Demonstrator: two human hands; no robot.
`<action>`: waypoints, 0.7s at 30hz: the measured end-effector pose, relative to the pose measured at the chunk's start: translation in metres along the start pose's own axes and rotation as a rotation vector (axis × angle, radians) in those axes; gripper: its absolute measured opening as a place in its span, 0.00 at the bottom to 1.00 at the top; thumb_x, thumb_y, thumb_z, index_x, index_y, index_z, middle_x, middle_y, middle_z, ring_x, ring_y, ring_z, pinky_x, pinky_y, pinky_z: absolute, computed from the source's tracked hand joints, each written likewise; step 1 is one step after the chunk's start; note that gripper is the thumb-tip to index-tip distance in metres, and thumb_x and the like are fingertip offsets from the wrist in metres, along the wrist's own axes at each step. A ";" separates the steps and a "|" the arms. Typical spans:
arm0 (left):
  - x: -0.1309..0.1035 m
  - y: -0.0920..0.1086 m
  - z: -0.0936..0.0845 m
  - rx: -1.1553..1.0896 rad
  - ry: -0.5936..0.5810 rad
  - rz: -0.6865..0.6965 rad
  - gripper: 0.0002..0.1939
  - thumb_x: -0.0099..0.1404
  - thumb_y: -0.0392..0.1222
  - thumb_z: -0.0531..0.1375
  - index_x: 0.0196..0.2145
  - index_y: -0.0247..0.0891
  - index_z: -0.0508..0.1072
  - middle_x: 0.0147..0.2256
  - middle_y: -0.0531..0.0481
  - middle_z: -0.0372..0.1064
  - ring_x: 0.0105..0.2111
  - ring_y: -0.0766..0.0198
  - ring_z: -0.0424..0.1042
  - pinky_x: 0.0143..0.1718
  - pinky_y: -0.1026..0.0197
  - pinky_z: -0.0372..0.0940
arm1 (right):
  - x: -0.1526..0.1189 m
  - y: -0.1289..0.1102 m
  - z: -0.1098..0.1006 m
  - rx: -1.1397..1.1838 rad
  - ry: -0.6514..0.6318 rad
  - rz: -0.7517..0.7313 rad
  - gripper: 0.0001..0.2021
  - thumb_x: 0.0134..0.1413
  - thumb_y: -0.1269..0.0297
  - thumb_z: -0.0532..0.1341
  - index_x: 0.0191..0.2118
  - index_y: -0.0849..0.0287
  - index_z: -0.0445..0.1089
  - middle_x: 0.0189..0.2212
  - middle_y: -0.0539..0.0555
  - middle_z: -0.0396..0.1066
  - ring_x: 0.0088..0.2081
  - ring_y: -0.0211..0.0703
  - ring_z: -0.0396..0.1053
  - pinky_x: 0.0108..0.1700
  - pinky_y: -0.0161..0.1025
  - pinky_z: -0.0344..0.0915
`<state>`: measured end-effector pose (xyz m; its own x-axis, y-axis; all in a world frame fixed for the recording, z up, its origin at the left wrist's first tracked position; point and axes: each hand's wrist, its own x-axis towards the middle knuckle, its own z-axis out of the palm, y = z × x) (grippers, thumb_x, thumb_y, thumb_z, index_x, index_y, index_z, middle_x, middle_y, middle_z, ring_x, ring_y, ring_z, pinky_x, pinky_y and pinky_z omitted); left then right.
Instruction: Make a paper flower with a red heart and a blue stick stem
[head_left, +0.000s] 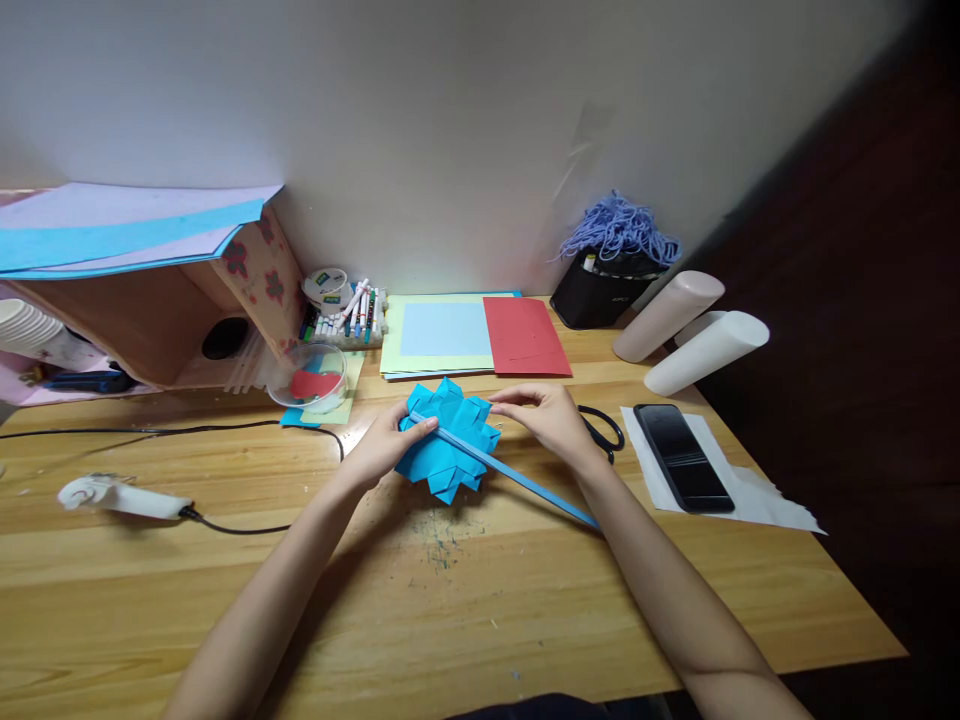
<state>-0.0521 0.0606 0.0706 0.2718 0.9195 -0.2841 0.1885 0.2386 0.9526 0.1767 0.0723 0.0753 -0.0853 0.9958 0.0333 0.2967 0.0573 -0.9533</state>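
Note:
A bright blue folded-paper flower with pointed edges is held just above the table. My left hand is closed on its left side, the thumb lying on top. Under that thumb a long, narrow blue paper strip crosses the flower and slants down to the right, passing behind my right forearm. At the flower's upper right point, my right hand is closed, with thumb and forefinger pinching the tip of the paper. Black scissor handles show partly behind the right wrist.
A white corded glue gun lies left. Behind are a plastic bowl, markers and paper sheets, one red. At right are a phone, white rolls and a black holder with yarn.

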 end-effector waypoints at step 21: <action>-0.005 0.006 0.010 0.148 -0.029 0.094 0.19 0.55 0.53 0.58 0.39 0.35 0.69 0.40 0.47 0.71 0.41 0.54 0.67 0.41 0.57 0.62 | 0.006 0.013 -0.005 0.099 -0.153 0.133 0.13 0.41 0.55 0.63 0.25 0.61 0.70 0.25 0.52 0.72 0.30 0.40 0.68 0.37 0.38 0.63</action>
<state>-0.0430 0.0546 0.0762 0.3217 0.9257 -0.1992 0.2971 0.1010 0.9495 0.1851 0.0797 0.0652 -0.1972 0.9712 -0.1339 0.2205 -0.0892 -0.9713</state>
